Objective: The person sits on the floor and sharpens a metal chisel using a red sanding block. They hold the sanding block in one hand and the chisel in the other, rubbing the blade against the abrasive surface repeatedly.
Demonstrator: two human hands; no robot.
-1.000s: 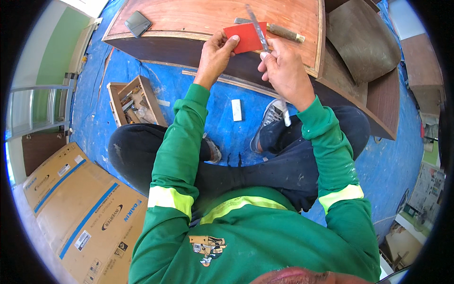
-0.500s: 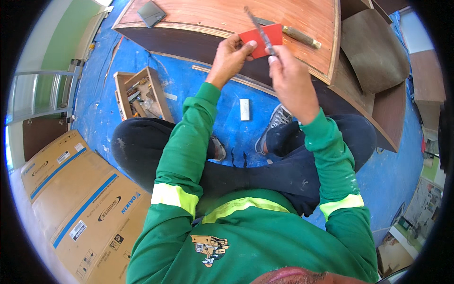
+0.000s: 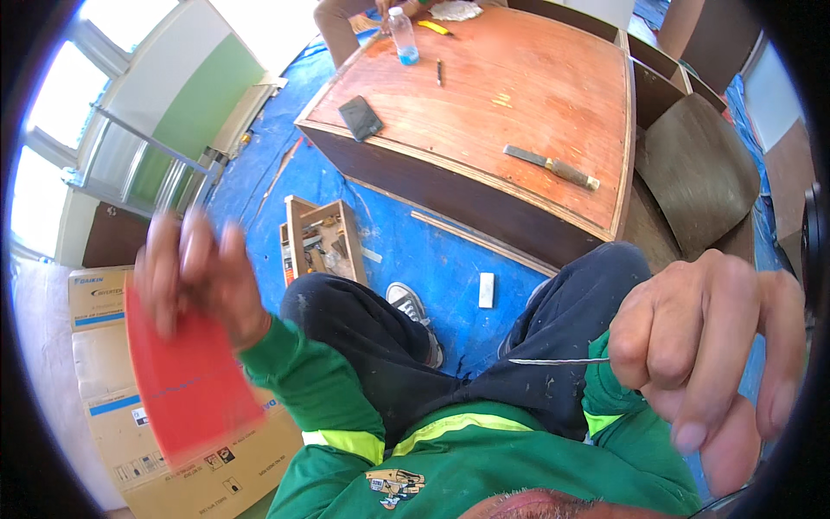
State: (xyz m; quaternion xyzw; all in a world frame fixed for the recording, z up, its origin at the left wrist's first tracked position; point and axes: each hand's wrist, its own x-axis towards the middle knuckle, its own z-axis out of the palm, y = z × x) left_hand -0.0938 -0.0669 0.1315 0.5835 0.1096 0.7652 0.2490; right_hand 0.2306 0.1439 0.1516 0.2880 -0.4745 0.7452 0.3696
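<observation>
drawn apart since the earlier frames, a red sheet (image 3: 190, 389) and a thin metal blade (image 3: 558, 361) are now held at opposite sides, near, after having been crossed above a wooden cabinet (image 3: 553, 95). the left hand (image 3: 212, 285) is raised at the left, its wrist bent and its fingers closed on the upper part of the sheet, which is hung before a cardboard carton (image 3: 104, 363). the right hand (image 3: 705, 355) is lifted at the near right, its fingers curled around the blade, which is pointed left above dark trousers (image 3: 571, 311). the sheet and left fingers are smeared by motion, and the left thumb cannot be made out. the blade is seen almost edge-on; its gripped end is hidden by the right hand, as is much of the right forearm. on the cabinet top, a wood-handled chisel (image 3: 553, 167) is laid near the right, a dark flat object (image 3: 360, 118) at the left. beyond a bottle (image 3: 403, 36), a second person (image 3: 333, 22) is cut off by the far edge.
</observation>
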